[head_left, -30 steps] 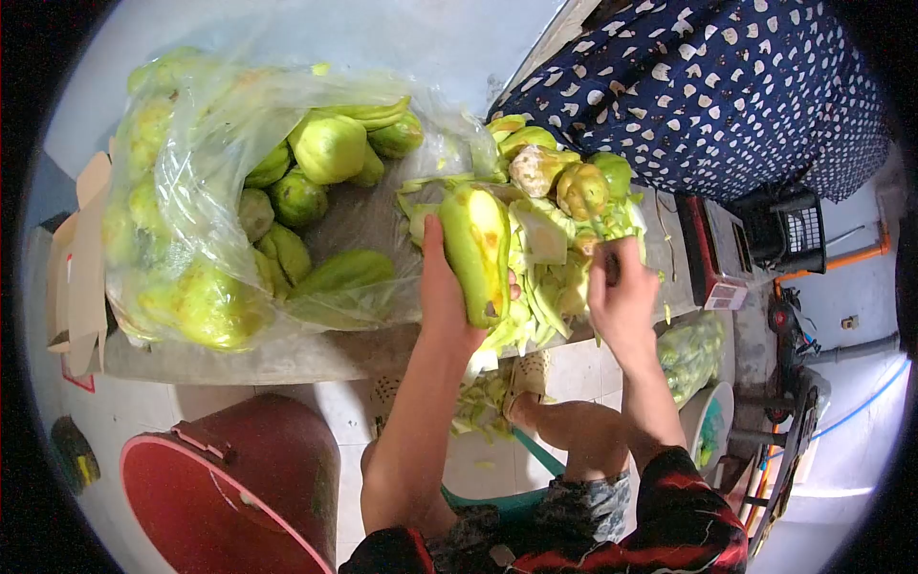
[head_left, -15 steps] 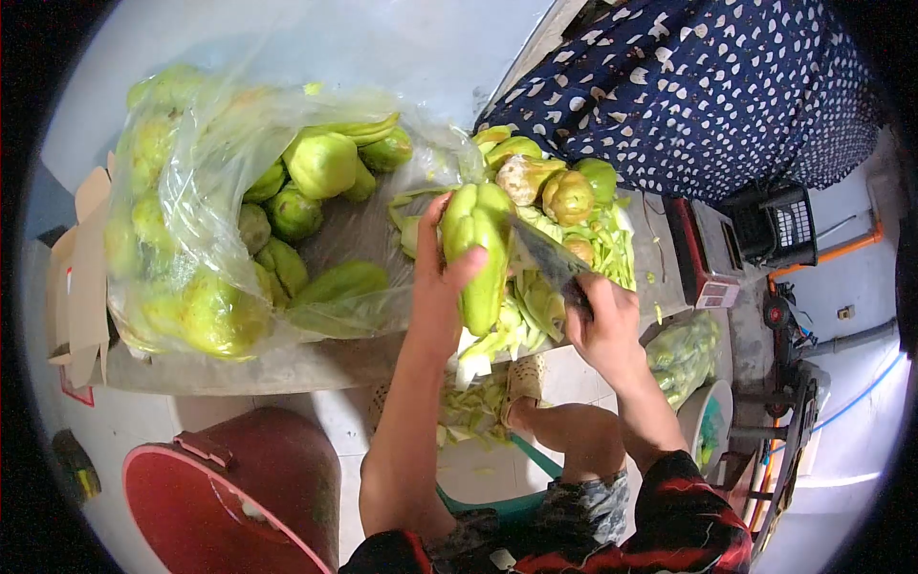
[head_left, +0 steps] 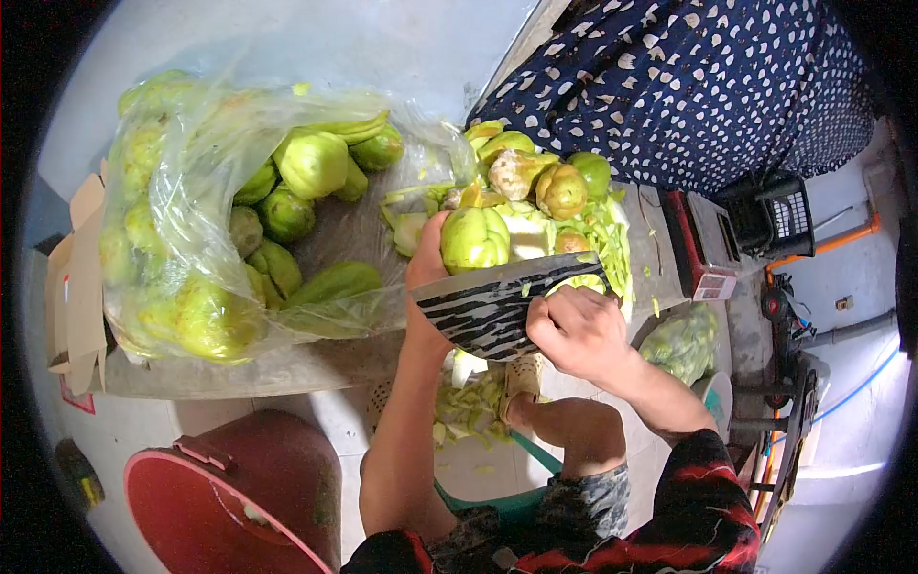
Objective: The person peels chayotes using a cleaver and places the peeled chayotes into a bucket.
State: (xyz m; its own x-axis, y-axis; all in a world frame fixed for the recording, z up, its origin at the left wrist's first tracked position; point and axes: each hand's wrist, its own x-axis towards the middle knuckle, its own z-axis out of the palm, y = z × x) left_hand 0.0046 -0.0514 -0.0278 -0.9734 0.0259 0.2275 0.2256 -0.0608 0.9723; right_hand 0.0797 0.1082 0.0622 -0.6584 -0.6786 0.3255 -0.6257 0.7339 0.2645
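Left hand grips green, glossy, grooved chayote; right hand, at its 4 o'clock, clenches black-streaked knife.

Knife blade bears black stripes on grey. Gourd pale green. Cloth navy, white-spotted. Bucket dull red. Sleeve black, red-streaked.

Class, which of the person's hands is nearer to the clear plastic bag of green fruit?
Left. The left hand, holding a green fruit, is close beside the open side of the plastic bag; the right hand, gripping a knife, is farther off to the right.
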